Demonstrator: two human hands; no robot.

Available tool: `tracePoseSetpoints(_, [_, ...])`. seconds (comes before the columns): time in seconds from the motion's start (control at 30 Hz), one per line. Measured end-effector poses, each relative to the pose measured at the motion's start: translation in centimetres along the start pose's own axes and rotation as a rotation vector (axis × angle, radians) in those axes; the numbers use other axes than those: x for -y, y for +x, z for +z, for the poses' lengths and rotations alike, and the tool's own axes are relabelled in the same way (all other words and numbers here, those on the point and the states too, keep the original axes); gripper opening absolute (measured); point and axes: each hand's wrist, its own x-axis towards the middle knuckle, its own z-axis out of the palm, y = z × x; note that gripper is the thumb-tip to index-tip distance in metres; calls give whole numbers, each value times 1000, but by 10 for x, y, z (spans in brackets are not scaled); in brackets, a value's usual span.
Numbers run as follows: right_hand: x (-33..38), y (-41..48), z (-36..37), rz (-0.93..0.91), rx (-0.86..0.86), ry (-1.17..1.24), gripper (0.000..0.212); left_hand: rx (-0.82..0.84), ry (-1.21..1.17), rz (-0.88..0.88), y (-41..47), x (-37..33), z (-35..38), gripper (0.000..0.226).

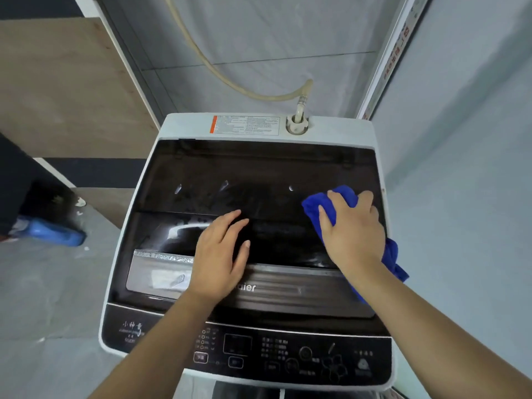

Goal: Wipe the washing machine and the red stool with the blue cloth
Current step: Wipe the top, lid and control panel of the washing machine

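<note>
A top-loading washing machine (184, 125) with a white body and a dark glass lid fills the middle of the view. My right hand (351, 228) presses the blue cloth (316, 207) flat on the right side of the lid; part of the cloth hangs out past my wrist towards the lid's right edge. My left hand (221, 251) lies flat with fingers spread on the middle of the lid, holding nothing. The red stool is not in view.
A beige inlet hose (230, 82) runs from the wall to a fitting at the machine's back right. The control panel (288, 352) is at the near edge. A person's foot in a blue shoe cover (54, 233) stands on the floor at the left. Grey walls are close behind and on the right.
</note>
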Motion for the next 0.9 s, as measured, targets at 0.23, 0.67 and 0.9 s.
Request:
tracePoseSetpoints(0.23, [28,50,0,41,-18,52,44,103,158,-65,-16,5,8,54])
tracePoseSetpoints(0.67, [49,70,3,79,-21,51,43,125,143,-64,-16,10,9,56])
tracePoseSetpoints(0.9, [50,18,6,-45,42,15,46,105,133,-63,-14,11,10,56])
